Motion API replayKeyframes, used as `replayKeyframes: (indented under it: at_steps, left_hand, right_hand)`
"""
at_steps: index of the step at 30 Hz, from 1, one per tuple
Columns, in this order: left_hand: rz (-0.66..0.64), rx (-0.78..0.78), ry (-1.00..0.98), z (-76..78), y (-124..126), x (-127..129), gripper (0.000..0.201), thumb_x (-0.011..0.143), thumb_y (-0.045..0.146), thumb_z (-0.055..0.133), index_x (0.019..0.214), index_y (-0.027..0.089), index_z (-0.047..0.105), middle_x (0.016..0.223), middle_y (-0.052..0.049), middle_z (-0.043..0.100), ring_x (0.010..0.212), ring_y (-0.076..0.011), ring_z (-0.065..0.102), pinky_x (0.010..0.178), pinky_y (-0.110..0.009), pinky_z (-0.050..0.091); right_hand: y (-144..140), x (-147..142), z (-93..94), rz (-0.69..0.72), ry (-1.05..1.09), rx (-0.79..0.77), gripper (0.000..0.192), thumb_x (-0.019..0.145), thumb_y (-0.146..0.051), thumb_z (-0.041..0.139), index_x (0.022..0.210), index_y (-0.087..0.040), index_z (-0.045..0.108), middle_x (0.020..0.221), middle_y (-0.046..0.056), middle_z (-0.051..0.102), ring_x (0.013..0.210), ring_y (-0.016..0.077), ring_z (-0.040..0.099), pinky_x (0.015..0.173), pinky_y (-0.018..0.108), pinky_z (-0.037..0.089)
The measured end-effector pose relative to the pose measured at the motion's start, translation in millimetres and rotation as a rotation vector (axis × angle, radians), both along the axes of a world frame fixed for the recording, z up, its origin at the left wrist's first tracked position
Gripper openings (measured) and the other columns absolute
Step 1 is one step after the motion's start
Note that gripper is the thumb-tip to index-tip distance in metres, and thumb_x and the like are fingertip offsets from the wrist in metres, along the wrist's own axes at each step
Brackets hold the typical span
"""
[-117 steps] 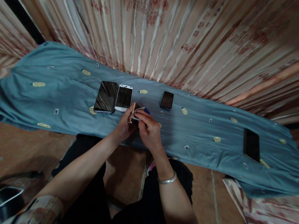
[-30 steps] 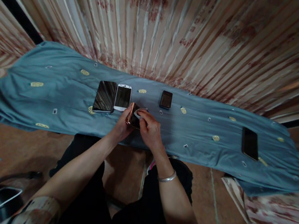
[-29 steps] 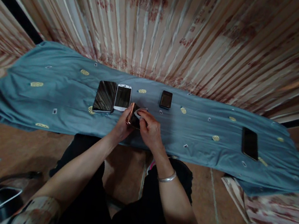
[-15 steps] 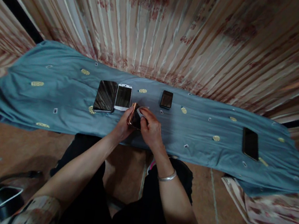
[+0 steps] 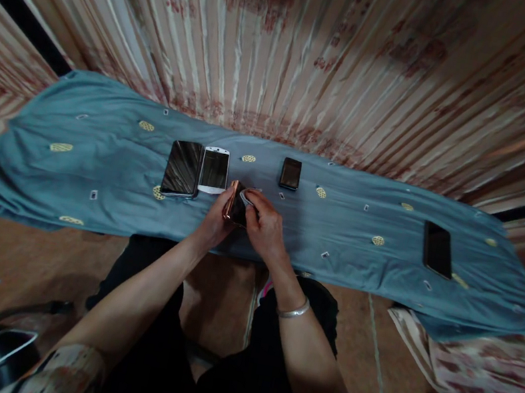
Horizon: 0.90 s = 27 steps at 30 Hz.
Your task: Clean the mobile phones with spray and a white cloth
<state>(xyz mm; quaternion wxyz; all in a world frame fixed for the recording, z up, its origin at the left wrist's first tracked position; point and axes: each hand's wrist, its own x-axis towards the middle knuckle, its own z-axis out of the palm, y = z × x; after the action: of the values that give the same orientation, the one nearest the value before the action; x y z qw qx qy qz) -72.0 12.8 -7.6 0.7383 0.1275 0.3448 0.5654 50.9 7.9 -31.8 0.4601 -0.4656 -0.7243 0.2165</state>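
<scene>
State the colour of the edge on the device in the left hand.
Shiny copper; the edge shows best in the head view.

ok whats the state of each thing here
Left hand: closed on coppery device
Right hand: pinching pale cloth
coppery device: held, tilted
pale cloth: partly hidden
Large dark device: flat, screen dark
White phone: flat, screen dark
Small black device: flat, face dark
Rightmost phone: flat, screen dark
Blue cover: spread, wrinkled
Curtain: hanging pleated

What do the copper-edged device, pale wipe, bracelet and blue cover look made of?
Copper-edged device: edge perhaps metal or metal-look plastic, from its coppery shine.
Pale wipe: fabric or paper, apparently matt; too small to tell which.
Bracelet: probably polished metal, from its silvery glint.
Blue cover: soft fabric, dull finish, from its creases and draped edges.
</scene>
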Motion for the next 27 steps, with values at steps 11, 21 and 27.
replayKeyframes:
  at_steps: [11, 21, 27]
  left_hand:
    - [0.008, 0.034, 0.017, -9.0, 3, -4, 0.015, 0.095, 0.027, 0.060, 0.087, 0.019, 0.071, 0.075, 0.002, 0.071, 0.072, -0.0126, 0.066, 0.071, -0.021, 0.053]
    - [-0.005, 0.054, 0.044, -13.1, 3, -6, 0.016, 0.092, 0.034, 0.064, 0.091, 0.020, 0.071, 0.087, -0.001, 0.075, 0.101, -0.0196, 0.071, 0.092, -0.030, 0.057]
    - [-0.032, 0.069, 0.050, -14.3, 3, -5, 0.018, 0.090, 0.037, 0.068, 0.092, 0.020, 0.071, 0.098, -0.004, 0.078, 0.111, -0.0236, 0.070, 0.096, -0.034, 0.057]
  right_hand:
    - [1, -2, 0.6, -0.002, -0.030, -0.003, 0.035, 0.093, -0.016, 0.050, 0.121, -0.022, 0.070, 0.129, 0.008, 0.073, 0.125, 0.0210, 0.066, 0.114, 0.038, 0.050]
    - [0, 0, 0.5, 0.010, -0.036, 0.007, 0.032, 0.094, -0.017, 0.049, 0.118, -0.021, 0.071, 0.127, 0.010, 0.074, 0.123, 0.0219, 0.068, 0.111, 0.038, 0.052]
    - [0, -1, 2.6, 0.005, -0.035, 0.000, 0.032, 0.094, -0.017, 0.049, 0.117, -0.021, 0.071, 0.125, 0.009, 0.075, 0.122, 0.0217, 0.068, 0.112, 0.038, 0.051]
